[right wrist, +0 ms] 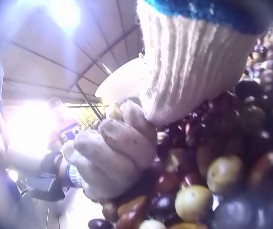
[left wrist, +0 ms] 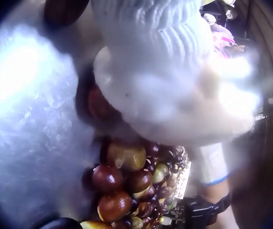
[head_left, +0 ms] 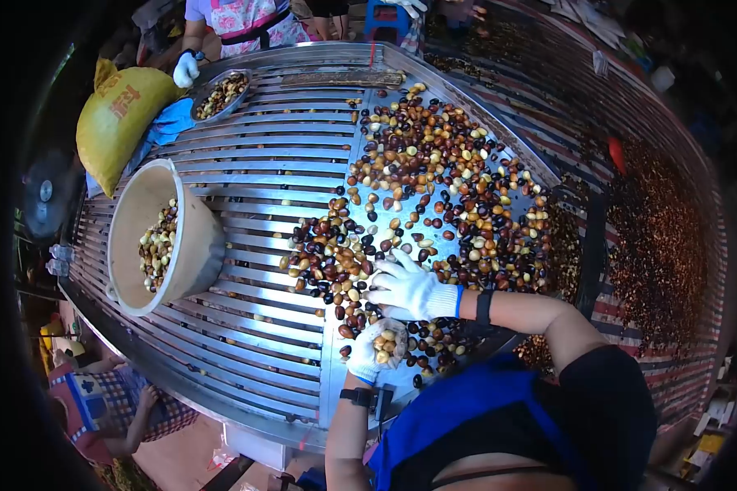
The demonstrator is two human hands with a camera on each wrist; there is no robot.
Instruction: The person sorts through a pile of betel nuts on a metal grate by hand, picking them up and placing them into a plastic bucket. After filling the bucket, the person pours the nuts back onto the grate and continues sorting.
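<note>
A big spread of small round fruits point(head_left: 434, 188), brown, black and pale yellow, covers the right half of a slatted metal sorting table point(head_left: 246, 213). My right hand point(head_left: 408, 286), in a white glove, lies on the fruits with its fingers spread flat. Just below it, my left hand point(head_left: 378, 348), also gloved, is cupped palm up and holds a handful of pale fruits point(head_left: 387, 344). In the right wrist view the left hand's gloved fingers point(right wrist: 112, 152) curl beside fruits point(right wrist: 193, 202). Brown fruits point(left wrist: 115, 183) show under a glove in the left wrist view.
A beige bucket point(head_left: 143, 196) partly filled with pale fruits stands on the table's left. A metal bowl point(head_left: 221, 94) of fruits and a yellow sack point(head_left: 119, 123) sit at the far left. Another person point(head_left: 237, 20) stands at the far end; a third point(head_left: 110, 401) crouches lower left.
</note>
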